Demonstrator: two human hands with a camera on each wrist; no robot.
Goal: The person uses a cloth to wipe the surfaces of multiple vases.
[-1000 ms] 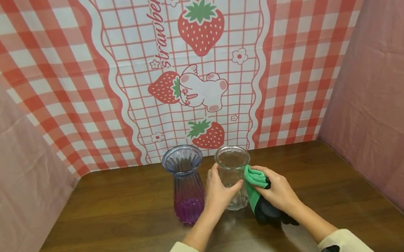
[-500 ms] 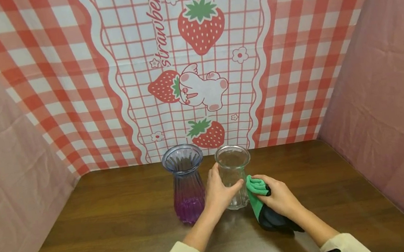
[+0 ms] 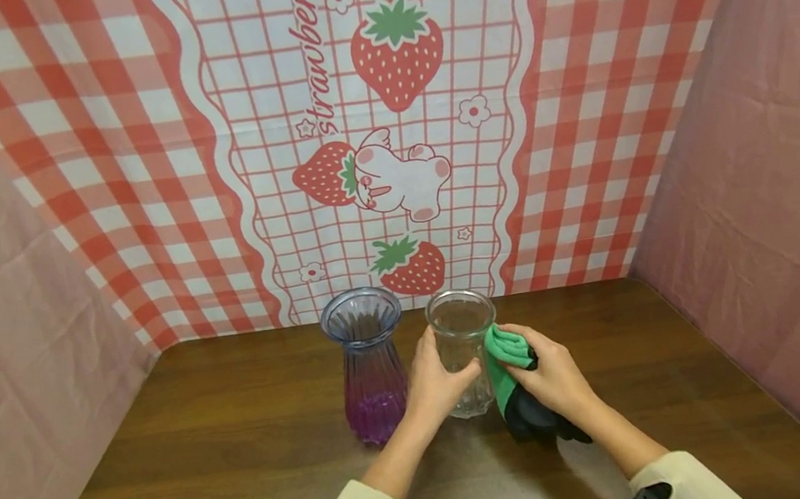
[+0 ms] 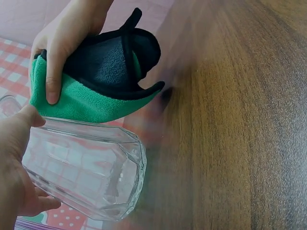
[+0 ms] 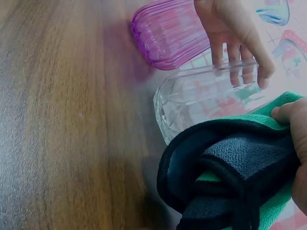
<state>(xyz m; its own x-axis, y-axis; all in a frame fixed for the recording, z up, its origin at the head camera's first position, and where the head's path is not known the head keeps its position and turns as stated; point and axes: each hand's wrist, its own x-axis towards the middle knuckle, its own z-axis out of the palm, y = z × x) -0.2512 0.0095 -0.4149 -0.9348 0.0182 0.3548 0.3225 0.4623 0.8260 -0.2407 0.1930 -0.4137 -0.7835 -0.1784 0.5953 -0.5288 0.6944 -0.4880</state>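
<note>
A clear glass vase (image 3: 469,397) with a flared rim stands upright on the wooden table. My left hand (image 3: 434,378) grips it from the left, thumb at the front and fingers around the far side. In my right hand (image 3: 553,372) is a folded cloth, green on one face and dark grey on the other with black edging. The cloth (image 4: 81,103) lies along the vase's right side, its loose part hanging down toward the table. The right wrist view shows the left fingers (image 5: 233,62) through the clear glass.
Just left of the left hand stands a second vase (image 3: 375,411), bluish at the top and purple at the bottom. Behind the table (image 3: 230,453) hangs a red checked strawberry-print cloth (image 3: 574,203). Pink drapes (image 3: 753,198) close off both sides.
My right hand and the cloth slid down the vase's side half a second ago and are now back up near its rim. The left hand and both vases have kept their places.
</note>
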